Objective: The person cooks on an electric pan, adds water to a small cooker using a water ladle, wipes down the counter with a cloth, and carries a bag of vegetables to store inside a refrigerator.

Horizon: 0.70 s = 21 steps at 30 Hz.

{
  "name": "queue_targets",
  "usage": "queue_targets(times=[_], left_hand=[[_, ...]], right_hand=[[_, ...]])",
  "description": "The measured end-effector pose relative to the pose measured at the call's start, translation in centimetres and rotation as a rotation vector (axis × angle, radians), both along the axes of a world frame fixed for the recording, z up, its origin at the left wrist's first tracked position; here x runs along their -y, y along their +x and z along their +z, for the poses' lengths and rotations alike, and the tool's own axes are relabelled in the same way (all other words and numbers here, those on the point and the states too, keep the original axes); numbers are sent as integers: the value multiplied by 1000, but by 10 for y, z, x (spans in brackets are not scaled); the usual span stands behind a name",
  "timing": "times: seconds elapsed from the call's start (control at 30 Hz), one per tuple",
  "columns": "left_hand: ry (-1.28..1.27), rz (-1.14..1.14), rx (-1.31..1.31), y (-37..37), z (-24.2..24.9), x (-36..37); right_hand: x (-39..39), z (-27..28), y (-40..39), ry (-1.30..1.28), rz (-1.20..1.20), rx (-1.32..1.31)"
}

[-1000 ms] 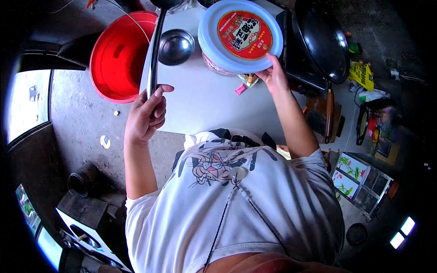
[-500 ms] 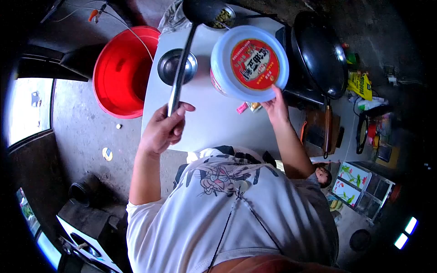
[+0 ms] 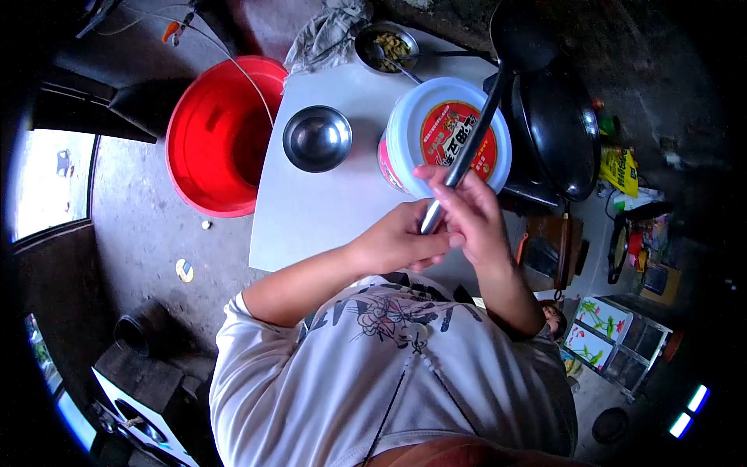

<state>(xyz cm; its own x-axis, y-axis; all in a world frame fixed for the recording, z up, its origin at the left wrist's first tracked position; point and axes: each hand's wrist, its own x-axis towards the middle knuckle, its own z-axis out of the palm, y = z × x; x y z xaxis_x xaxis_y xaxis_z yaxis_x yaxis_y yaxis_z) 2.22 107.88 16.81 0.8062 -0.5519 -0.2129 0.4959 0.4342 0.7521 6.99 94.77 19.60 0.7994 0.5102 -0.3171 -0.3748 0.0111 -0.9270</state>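
A long-handled ladle with a dark round bowl slants up to the right in front of me. My left hand is closed around the bottom end of its metal handle. Against the same handle, just above, are the curled fingers of my right hand. Behind the ladle stands a white plastic tub with a red round label on its lid; the handle crosses in front of that label. To the left a steel bowl sits on the white table.
A bowl of food with a spoon stands at the table's far edge, beside a grey cloth. Left of the table is a large red bucket. A black wok lies to the right. Part of another person shows at lower right.
My right hand has let go of the tub and come to the ladle's handle. My left hand has carried the ladle to the right, across the tub.
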Motion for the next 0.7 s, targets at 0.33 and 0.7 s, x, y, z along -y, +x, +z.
queue_targets(times=[0.33, 0.7], left_hand=[[462, 453, -72, 200, -145, -118], [9, 512, -158, 278, -231, -105]], right_hand=[[87, -22, -5, -125, -133, -258], [127, -87, -44, -179, -209, -265]])
